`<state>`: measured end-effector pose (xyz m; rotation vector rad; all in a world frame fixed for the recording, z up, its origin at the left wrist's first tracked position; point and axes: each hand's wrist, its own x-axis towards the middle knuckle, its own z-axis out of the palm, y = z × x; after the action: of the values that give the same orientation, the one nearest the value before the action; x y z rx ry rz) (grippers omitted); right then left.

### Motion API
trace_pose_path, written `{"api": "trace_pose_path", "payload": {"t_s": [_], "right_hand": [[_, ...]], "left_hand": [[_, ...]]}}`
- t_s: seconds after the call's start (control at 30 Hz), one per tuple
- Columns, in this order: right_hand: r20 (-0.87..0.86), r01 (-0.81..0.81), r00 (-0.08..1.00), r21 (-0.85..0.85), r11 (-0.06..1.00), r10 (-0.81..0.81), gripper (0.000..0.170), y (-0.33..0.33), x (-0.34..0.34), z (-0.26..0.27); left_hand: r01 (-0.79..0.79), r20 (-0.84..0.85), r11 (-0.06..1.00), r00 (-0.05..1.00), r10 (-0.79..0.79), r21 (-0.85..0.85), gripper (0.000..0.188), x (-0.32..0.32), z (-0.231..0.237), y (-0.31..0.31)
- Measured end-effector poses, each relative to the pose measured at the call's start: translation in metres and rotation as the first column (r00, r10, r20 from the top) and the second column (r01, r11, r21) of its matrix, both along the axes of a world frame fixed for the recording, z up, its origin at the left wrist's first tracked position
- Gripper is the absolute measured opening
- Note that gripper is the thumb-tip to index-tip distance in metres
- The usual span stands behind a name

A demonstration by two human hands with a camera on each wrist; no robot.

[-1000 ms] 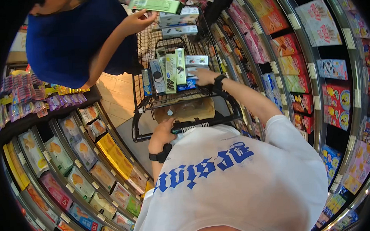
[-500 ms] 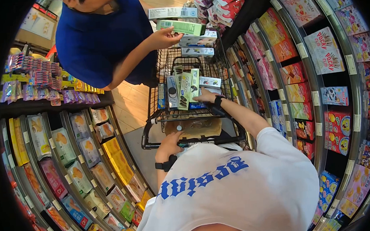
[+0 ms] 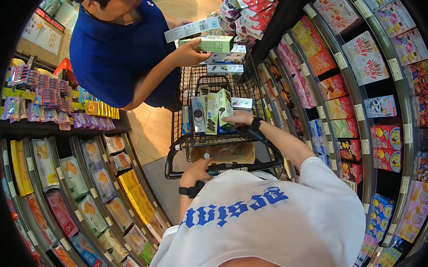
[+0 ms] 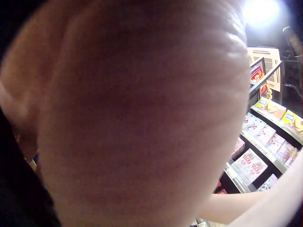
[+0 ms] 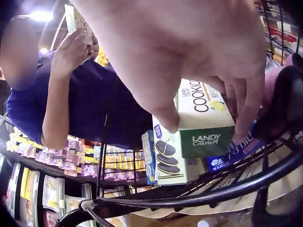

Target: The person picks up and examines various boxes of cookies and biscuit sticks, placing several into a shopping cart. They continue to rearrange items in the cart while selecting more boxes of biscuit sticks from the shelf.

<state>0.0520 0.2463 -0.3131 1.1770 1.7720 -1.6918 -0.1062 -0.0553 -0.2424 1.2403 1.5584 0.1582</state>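
Inside a black wire shopping cart (image 5: 189, 202), my right hand (image 3: 240, 118) holds a white and green Cookico cookie box (image 5: 208, 142), thumb on one side and fingers on the other. Beside it stand another cookie box (image 3: 211, 115) with dark cookies pictured and a grey-blue box (image 3: 199, 116). My left hand (image 3: 195, 171) grips the cart handle (image 3: 176, 174); its palm fills most of the left wrist view and its fingers are hidden there. Across the cart, a person in a blue shirt (image 3: 118, 56) holds a green box (image 3: 214, 45) and a pale box (image 3: 192, 29).
White boxes (image 3: 225, 69) lie at the cart's far end. A brown carton (image 3: 229, 154) sits below the basket. Snack shelves (image 3: 348, 102) line the right side and slanted biscuit shelves (image 3: 92, 202) the left. Hanging candy packs (image 3: 47, 91) are at far left.
My right hand has moved onto the Cookico box and now grips it, tilting it a little. The other person's pale box has swung left and tilted. My left hand stays at the handle.
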Motion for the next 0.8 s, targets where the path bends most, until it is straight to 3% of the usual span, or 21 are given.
{"api": "trace_pose_path", "payload": {"t_s": [0.13,0.27,0.43,0.5,0.63,0.7,0.73,0.77,0.8], "right_hand": [[-0.007,0.002,1.000,-0.020,1.000,-0.002,0.068,-0.007,0.009,-0.007],[0.017,0.026,1.000,0.053,0.998,-0.027,0.065,-0.003,0.024,-0.043],[0.026,0.096,0.995,0.058,0.994,-0.097,0.066,0.002,0.044,0.019],[-0.086,0.267,0.963,0.142,0.953,-0.257,0.065,-0.001,0.057,0.038],[-0.202,0.427,0.900,0.238,0.873,-0.385,0.065,-0.036,0.072,0.104],[-0.301,0.464,0.870,0.231,0.855,-0.391,0.065,-0.047,0.079,0.120],[-0.296,0.468,0.870,0.248,0.848,-0.394,0.060,-0.053,0.081,0.126],[-0.297,0.472,0.869,0.251,0.845,-0.396,0.060,-0.059,0.083,0.133],[-0.326,0.457,0.877,0.343,0.821,-0.353,0.060,-0.067,0.083,0.144]], "left_hand": [[0.005,0.007,1.000,1.000,-0.004,-0.024,0.094,-0.001,0.009,0.002],[-0.007,0.005,1.000,1.000,0.007,0.001,0.093,-0.002,0.012,0.003],[0.011,0.011,1.000,1.000,-0.011,-0.001,0.093,-0.003,0.007,0.002],[0.018,0.022,0.999,1.000,-0.019,0.045,0.090,-0.005,0.004,0.001],[-0.025,0.085,0.995,0.996,0.017,0.097,0.083,-0.016,0.009,0.008],[-0.235,0.281,0.935,0.946,0.158,0.266,0.071,-0.021,-0.001,0.015],[-0.219,0.165,0.943,0.970,0.181,0.253,0.059,-0.022,0.033,0.029],[-0.215,0.165,0.943,0.970,0.176,0.256,0.059,-0.022,0.043,0.038],[-0.238,0.133,0.901,0.970,0.203,0.362,0.056,-0.022,0.049,0.045]]}}
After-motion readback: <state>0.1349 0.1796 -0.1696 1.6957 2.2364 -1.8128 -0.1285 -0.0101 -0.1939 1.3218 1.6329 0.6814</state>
